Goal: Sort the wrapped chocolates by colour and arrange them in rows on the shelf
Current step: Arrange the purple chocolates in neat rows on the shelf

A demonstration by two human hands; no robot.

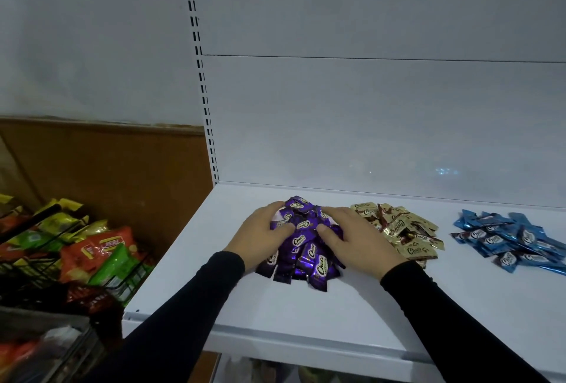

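At the centre of the frame both hands cup a heap of purple wrapped chocolates (301, 245) on the white shelf (352, 312). The left hand (264, 237) curls round its left flank; the right hand (352, 238) grips its right side, fingers bent over the wrappers. Gold chocolates (404, 229) and blue chocolates (508, 238) lie right of it.
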